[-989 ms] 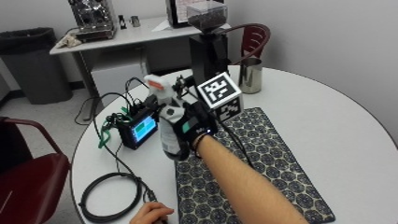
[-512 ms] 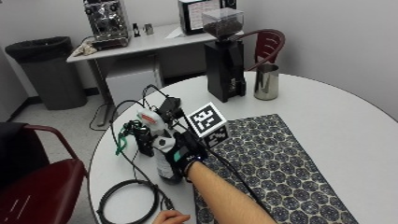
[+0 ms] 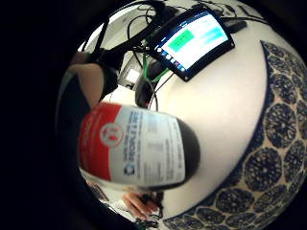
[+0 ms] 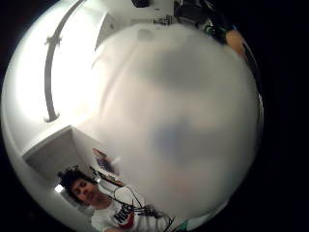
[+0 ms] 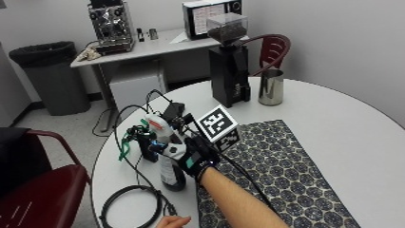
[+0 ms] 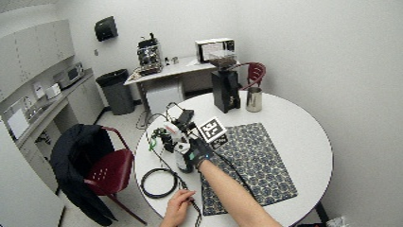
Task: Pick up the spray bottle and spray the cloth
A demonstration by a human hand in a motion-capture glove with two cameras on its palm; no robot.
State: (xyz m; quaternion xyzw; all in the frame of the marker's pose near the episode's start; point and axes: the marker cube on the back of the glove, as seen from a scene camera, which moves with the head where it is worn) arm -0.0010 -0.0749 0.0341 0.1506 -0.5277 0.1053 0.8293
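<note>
The gloved right hand [image 5: 197,159] grips the spray bottle [image 5: 166,154], left of centre — turn its nozzle toward the cloth [image 5: 284,171] before squeezing.

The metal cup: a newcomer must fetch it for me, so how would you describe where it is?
On the round white table, look to the far edge, beyond the patterned cloth. The metal cup stands upright just beside the tall black coffee grinder. It is the only shiny silver thing on that table.
</note>
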